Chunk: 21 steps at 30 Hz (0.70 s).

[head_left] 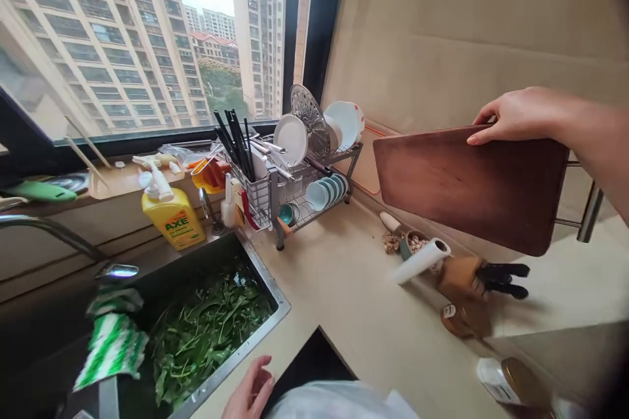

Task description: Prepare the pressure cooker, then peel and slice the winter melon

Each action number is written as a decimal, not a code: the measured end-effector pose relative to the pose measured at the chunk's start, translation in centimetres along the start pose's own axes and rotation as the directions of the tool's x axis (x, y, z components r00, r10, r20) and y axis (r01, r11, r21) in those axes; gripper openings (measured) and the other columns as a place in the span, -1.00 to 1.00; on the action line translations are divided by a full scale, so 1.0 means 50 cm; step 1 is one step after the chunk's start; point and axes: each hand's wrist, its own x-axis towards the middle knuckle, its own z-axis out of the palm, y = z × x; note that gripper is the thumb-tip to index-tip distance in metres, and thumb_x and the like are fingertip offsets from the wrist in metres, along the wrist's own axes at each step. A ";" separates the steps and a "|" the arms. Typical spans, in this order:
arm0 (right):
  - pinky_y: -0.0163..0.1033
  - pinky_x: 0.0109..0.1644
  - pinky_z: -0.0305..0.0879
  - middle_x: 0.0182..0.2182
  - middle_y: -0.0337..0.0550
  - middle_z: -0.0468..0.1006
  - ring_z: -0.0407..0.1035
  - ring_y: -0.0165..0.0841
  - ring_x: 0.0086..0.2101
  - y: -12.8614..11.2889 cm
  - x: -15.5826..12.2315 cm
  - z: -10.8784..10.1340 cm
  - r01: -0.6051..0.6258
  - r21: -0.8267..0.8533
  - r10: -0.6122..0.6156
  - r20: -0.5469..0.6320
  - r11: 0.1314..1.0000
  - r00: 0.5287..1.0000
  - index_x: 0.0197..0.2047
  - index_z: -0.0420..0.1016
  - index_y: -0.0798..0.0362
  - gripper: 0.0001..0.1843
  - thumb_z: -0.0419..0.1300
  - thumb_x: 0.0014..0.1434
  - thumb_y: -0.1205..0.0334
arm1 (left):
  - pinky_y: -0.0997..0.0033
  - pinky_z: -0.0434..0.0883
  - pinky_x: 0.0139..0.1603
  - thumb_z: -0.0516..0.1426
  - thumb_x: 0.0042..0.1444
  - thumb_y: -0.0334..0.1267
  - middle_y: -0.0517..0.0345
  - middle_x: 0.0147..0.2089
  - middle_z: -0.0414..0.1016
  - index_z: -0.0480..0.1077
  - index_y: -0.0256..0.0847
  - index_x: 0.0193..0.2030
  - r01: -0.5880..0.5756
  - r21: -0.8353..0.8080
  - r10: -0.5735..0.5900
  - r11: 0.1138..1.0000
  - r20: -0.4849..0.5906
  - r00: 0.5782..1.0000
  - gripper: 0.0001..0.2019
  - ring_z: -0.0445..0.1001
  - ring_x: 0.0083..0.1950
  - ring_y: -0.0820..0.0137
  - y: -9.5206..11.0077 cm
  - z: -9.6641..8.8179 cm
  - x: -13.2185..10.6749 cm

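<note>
Reds, yellows and greens around the sink

Streaked reddish-brown cutting board (472, 190) at right; yellow dish soap bottle (171, 219) at left; dark green leaves (209, 334) below, beside a green-and-white striped, apparently plastic, bag (112, 348).

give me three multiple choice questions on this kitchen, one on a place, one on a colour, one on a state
1. Where are the leafy greens? A) on the counter B) in the sink C) in the dish rack
2. What colour is the dish soap bottle? A) blue B) green C) yellow
3. How is the wooden cutting board placed? A) held up in the air B) flat on the counter C) leaning in the dish rack

1 B, the greens lie inside the sink.
2 C, the bottle's body is yellow.
3 A, the right hand holds it above the counter.
</note>
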 end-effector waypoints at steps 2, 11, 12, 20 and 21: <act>-0.12 -0.09 0.02 0.19 -0.03 0.31 0.22 -0.14 0.06 -0.018 -0.088 -0.012 0.047 -0.012 -0.047 0.015 0.999 0.999 0.07 0.44 0.10 -0.09 -0.16 0.00 -0.46 | 0.39 0.39 -0.26 0.15 -0.02 0.10 0.13 -0.29 0.47 0.37 -0.15 -0.02 -0.076 -0.039 0.082 0.996 0.193 0.978 -0.52 0.45 -0.28 0.29 0.049 0.013 0.024; -0.27 -0.19 0.24 -0.30 -0.22 0.59 0.43 -0.25 -0.25 -0.259 -0.416 0.130 0.091 0.450 -0.260 0.330 0.888 0.907 -0.27 0.61 -0.03 -0.70 0.35 -0.11 0.07 | 0.26 0.36 -0.04 0.36 -0.19 -0.18 -0.06 -0.06 0.51 0.49 -0.25 -0.10 0.544 -0.310 0.052 0.779 0.898 0.436 -0.55 0.45 -0.05 0.22 0.150 0.242 0.020; -0.28 -0.22 0.23 -0.33 -0.23 0.59 0.43 -0.26 -0.28 -0.266 -0.437 0.175 0.074 0.539 -0.298 0.341 0.839 0.891 -0.32 0.61 -0.03 -0.75 0.34 -0.13 0.11 | 0.26 0.36 -0.01 0.35 -0.17 -0.18 -0.07 -0.07 0.53 0.50 -0.27 -0.16 0.681 -0.310 0.030 0.664 0.921 0.389 -0.61 0.46 -0.03 0.22 0.130 0.256 0.005; -0.30 -0.37 0.17 -0.53 -0.23 0.51 0.35 -0.32 -0.43 -0.245 -0.564 0.578 -0.269 0.786 -0.193 0.437 0.557 0.878 -0.45 0.58 0.08 -0.75 0.21 -0.10 0.08 | 0.46 0.40 -0.28 0.40 -0.22 -0.27 0.05 -0.38 0.60 0.45 -0.27 -0.37 0.755 -0.382 -0.206 0.532 0.807 0.553 -0.72 0.56 -0.34 0.35 0.017 0.221 0.006; -0.29 -0.38 0.17 -0.57 -0.25 0.48 0.34 -0.33 -0.45 -0.248 -0.569 0.616 -0.288 0.787 -0.178 0.445 0.546 0.878 -0.49 0.57 0.08 -0.75 0.20 -0.09 0.07 | 0.48 0.40 -0.31 0.41 -0.23 -0.27 0.08 -0.41 0.59 0.42 -0.26 -0.41 0.739 -0.391 -0.229 0.549 0.780 0.583 -0.72 0.55 -0.38 0.38 0.017 0.222 0.019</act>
